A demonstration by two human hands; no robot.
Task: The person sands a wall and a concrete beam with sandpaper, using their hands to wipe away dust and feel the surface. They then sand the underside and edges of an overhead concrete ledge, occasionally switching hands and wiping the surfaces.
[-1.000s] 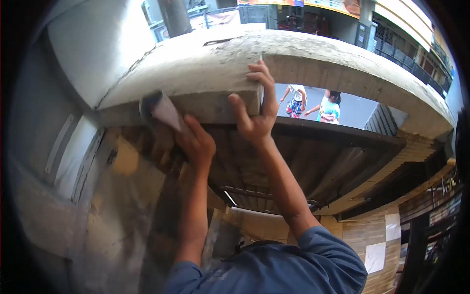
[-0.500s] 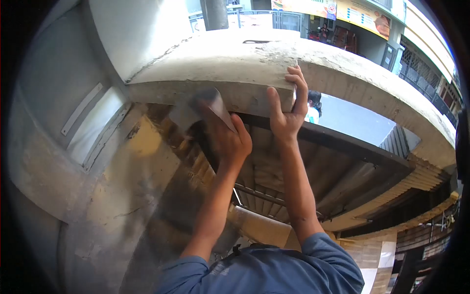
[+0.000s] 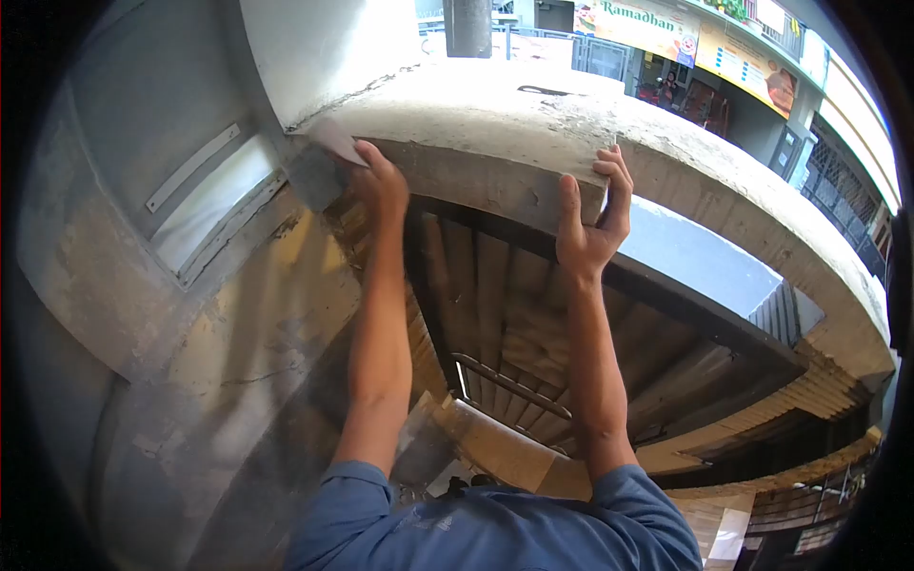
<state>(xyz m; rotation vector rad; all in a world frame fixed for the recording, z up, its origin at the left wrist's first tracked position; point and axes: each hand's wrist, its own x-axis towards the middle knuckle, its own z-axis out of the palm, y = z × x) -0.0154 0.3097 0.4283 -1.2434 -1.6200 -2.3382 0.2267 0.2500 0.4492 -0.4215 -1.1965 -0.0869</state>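
Observation:
A pale, blurred sheet that looks like sandpaper is in my left hand, against the front edge of the concrete ledge near its left end. My fingers there are mostly hidden behind the hand and the sheet. Farther right, my right hand grips the ledge where its front face steps back. The thumb lies on the front face and the other fingers curl around the corner. Both arms reach up and forward.
A white wall meets the ledge at the left. Below the ledge is a dark-framed panel. A grey wall with a metal strip stands at far left. Banners hang across the street.
My left hand has moved left along the ledge with the sheet, toward the white wall. My right hand keeps its hold at the same corner. The view has shifted slightly.

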